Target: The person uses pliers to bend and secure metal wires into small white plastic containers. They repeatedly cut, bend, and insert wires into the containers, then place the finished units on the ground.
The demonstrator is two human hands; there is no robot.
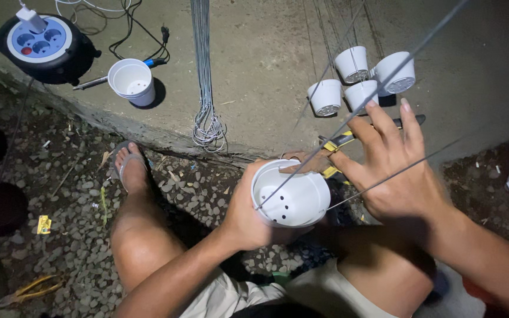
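Pot (pixel 293 197), white, mouth up, gripped by left hand (pixel 248 215); 2 wires (pixel 378 179) run up-right from its rim beneath right hand (pixel 399 168), fingers spread.

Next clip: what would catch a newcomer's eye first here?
The white plastic pot at centre, gripped by the left hand, with thin wires running up from it past the spread right hand. Beyond, four small white pots hang clustered over the concrete slab. At top left sits a round extension reel beside another white pot.
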